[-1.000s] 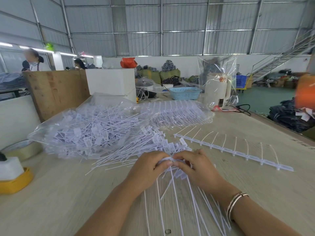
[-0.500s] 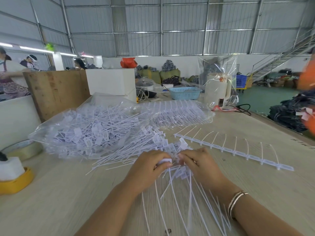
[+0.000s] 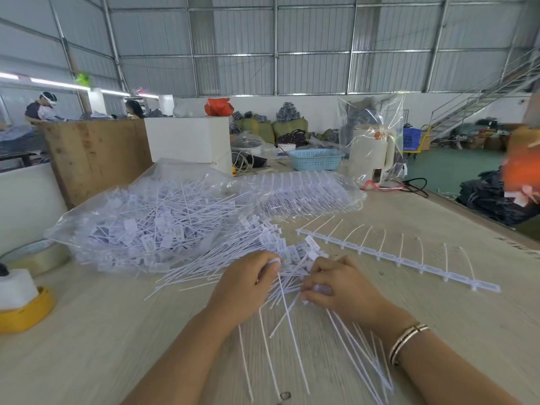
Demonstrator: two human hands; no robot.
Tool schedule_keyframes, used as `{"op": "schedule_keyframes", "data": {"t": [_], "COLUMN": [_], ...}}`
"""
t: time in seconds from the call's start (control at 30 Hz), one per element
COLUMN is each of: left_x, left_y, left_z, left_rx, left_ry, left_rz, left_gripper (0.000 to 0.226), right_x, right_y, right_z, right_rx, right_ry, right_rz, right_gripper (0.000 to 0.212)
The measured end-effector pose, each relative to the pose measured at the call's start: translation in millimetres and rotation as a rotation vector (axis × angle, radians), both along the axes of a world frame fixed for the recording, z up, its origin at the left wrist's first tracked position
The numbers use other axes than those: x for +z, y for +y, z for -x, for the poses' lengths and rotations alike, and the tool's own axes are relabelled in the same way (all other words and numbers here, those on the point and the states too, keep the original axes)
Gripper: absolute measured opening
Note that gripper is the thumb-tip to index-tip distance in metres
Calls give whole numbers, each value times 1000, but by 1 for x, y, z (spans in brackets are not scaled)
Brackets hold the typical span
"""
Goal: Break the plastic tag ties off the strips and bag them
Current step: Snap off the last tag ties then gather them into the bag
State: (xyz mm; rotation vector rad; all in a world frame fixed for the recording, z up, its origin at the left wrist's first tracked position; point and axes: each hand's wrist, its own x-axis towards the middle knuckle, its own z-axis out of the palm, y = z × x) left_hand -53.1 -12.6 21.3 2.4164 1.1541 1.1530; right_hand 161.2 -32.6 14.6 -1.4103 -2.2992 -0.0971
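My left hand pinches the head end of a few white tag ties whose tails trail toward me. Beside it, my right hand grips another bunch of tag ties at their heads. A loose pile of broken-off ties lies on the table just beyond both hands. A clear plastic bag full of ties sits at the left. A bare strip with thin stubs lies to the right of my hands.
A second clear bag of unbroken strips lies behind the pile. A tape roll and a yellow holder stand at the left edge. A wooden board, white box, blue basket and bagged kettle stand at the back.
My hands have pulled apart: the right hand moved right and toward me with its bunch, the left stayed near the pile. The ties' tails have spread out.
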Motion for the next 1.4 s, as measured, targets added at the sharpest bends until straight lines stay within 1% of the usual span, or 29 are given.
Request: {"op": "schedule_keyframes", "data": {"t": [0.07,0.13,0.2,0.27,0.3,0.37,0.47,0.5,0.57,0.63,0.67,0.73,0.87,0.93,0.97,1.0,1.1,1.13,1.17,1.2,1.27,1.3,1.37,1.4], "left_x": [3,6,7,5,4,2,0,0,2,3,4,5,5,4,3,4,15,18,19,19,14,10,5,5], "left_y": [0,0,-2,-6,-8,-11,-9,-9,-9,-8,-7,-3,0,0,0,0,-2,-2,-3,-4,-5,-6,-7,-7], "left_z": [2,4,3,-4,-9,-14,-15,-14,-12,-8,-5,2,10,9,9,8,6,5,5,5,5,4,1,0], "left_rx": [31,67,81,46,9,-69,-131,-142,-135,-57,-4,84,135,124,112,91,-38,-50,-36,-6,69,87,120,129], "left_ry": [-47,-38,52,107,91,13,-14,-1,56,175,250,336,364,308,235,119,-435,-543,-556,-473,-179,-70,51,76], "left_rz": [44,50,30,51,89,156,160,166,181,142,104,64,78,37,20,35,236,270,271,235,155,142,102,68], "left_gripper": [22,23,21,28,36,51,66,66,54,35,32,35,39,37,35,34,42,43,40,35,22,22,39,50], "right_x": [1,3,6,10,10,10,7,8,9,10,10,11,14,15,15,16,17,17,16,16,14,14,14,14], "right_y": [1,-1,-5,-10,-13,-18,-18,-17,-15,-13,-13,-13,-14,-15,-15,-15,-14,-14,-14,-14,-14,-14,-13,-13], "right_z": [-4,-6,-3,7,14,28,36,36,34,31,30,26,21,21,22,21,18,17,17,17,18,19,20,20], "right_rx": [-32,-66,-79,-6,49,126,170,170,147,111,94,70,38,37,38,38,32,40,51,66,99,112,141,159], "right_ry": [-48,-6,127,316,395,481,596,674,869,1012,1058,1145,1300,1336,1357,1378,1437,1441,1435,1430,1428,1422,1410,1415], "right_rz": [-8,-43,-114,-119,-76,60,199,233,314,359,363,350,280,257,245,232,208,213,222,236,264,277,299,309], "right_gripper": [30,31,26,25,27,33,32,31,32,33,32,29,21,15,14,14,13,13,13,14,14,14,13,14]}}
